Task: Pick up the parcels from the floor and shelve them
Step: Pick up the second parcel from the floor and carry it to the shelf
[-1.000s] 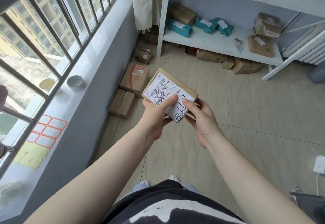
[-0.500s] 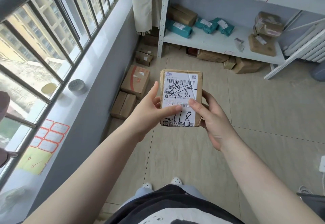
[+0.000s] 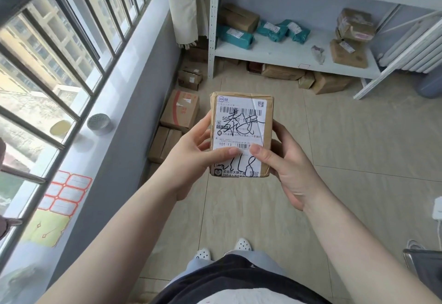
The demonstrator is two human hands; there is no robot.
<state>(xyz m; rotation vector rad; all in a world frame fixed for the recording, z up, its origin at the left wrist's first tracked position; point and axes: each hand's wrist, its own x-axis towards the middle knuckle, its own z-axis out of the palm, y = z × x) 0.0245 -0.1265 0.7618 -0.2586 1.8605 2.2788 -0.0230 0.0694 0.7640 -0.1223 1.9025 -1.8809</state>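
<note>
Parcel turned upright — between left grip, right grip.

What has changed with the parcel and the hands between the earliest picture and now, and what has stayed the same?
The small parcel was turned from a tilted, slanted position to upright, its label squarely facing the camera. The left hand and right hand shifted to its sides, thumbs on the label. Nothing was let go. The parcels on the shelf and on the floor by the wall stayed put.

Parcel between hands, shelf ahead.
</note>
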